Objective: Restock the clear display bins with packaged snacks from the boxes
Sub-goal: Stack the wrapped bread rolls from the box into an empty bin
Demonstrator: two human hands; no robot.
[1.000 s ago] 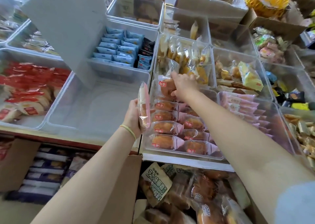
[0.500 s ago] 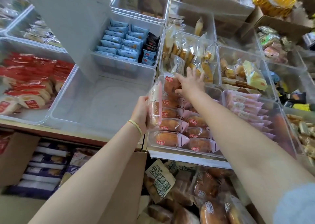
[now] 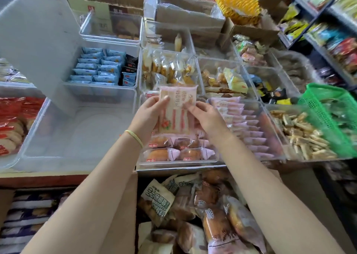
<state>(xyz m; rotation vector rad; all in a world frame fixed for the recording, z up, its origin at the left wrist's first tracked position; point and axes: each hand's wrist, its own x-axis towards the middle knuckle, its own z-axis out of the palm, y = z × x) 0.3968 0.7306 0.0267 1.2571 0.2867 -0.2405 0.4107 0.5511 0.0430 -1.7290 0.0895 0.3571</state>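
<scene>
The left hand [image 3: 149,116] grips the left edge of a pink snack packet [image 3: 176,110], thumb across its front; the right hand [image 3: 205,116] pinches its right edge. The packet is held upright over the clear bin [image 3: 173,162] of wrapped cakes [image 3: 160,154], above a box of snacks [image 3: 202,211]

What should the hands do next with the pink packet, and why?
Probably lower the pink packet into the bin right under it. The left hand and right hand both hold it flat above that bin, whose front rows of cakes are already laid, and the packet is not yet in.
</scene>
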